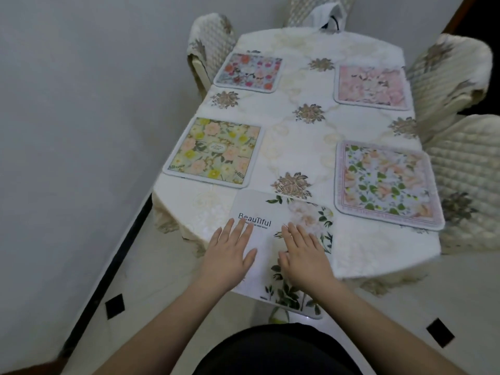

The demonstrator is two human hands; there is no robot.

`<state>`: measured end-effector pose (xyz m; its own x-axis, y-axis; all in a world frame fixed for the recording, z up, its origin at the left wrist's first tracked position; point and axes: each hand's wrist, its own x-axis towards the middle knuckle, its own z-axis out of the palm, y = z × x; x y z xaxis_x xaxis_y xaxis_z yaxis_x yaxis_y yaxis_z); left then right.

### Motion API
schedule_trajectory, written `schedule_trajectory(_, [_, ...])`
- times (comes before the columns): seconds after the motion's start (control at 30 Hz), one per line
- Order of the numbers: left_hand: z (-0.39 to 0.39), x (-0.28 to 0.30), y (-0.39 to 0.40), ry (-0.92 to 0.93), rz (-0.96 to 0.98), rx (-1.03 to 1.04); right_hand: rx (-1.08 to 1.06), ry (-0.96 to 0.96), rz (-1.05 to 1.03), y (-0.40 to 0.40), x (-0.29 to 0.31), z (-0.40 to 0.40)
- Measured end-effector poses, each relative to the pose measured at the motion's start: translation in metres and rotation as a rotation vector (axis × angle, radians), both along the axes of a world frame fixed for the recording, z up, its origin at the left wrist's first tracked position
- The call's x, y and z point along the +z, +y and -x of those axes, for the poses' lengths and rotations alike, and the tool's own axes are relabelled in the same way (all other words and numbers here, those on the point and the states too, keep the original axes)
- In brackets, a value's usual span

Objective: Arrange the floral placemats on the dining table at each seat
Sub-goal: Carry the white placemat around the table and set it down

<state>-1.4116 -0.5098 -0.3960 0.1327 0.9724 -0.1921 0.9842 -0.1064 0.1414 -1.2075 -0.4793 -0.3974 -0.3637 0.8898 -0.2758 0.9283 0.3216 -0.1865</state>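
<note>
Dark clothing (276,350) fills the bottom edge, and from it two bare forearms reach out over the near end of the dining table (359,255). Both hands lie flat, palms down, on a white placemat (259,209) printed with the word "BeauTiful" and pale peach blooms with dark green leaves: the left hand (230,253) has its fingers spread a little, the right hand (303,253) has its fingers close together, and neither is gripping anything. This mat looks smooth and thin, with rounded corners, and its near edge juts past the table's rim. Four more floral placemats lie on the table, each a rounded square with a pale raised border: a yellow and peach one (213,151) at the near left, a red and pink one (249,71) at the far left, a soft pink one (372,86) at the far right, and a peach and green one (387,182) at the near right (its border looks fuzzy). A white, glossy tablecloth (297,147) with embroidered gold-brown flowers covers the table and hangs over its edges. Quilted cream covers (465,169) dress the chairs around it. Plain grey wall (81,104) stands to the left, and pale floor tiles (151,299) carry small black diamond insets.
</note>
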Motion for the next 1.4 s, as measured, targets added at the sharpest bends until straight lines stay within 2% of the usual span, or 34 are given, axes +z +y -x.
schedule_trajectory(0.2, [-0.023, -0.006, 0.025, 0.038, 0.095, -0.05, -0.001, 0.002, 0.085, 0.015, -0.013, -0.029])
schedule_trajectory(0.43, [-0.036, -0.026, 0.04, 0.046, 0.186, -0.104, -0.061, 0.035, 0.067, 0.02, -0.027, -0.048])
schedule_trajectory(0.6, [-0.025, -0.049, 0.049, 0.116, 0.145, -0.171, -0.151, 0.063, 0.11, 0.022, -0.038, -0.059])
schedule_trajectory(0.87, [-0.016, -0.08, 0.057, 0.077, 0.098, -0.239, -0.228, 0.019, 0.138, 0.02, -0.062, -0.053])
schedule_trajectory(1.0, [-0.003, -0.095, 0.059, 0.059, 0.107, -0.299, -0.249, -0.019, 0.09, 0.013, -0.071, -0.049])
schedule_trajectory(1.17, [0.01, -0.098, 0.064, 0.014, 0.124, -0.344, -0.328, -0.02, 0.155, 0.004, -0.078, -0.05])
schedule_trajectory(1.4, [0.025, -0.1, 0.066, -0.044, 0.131, -0.39, -0.332, -0.01, 0.081, 0.002, -0.085, -0.054])
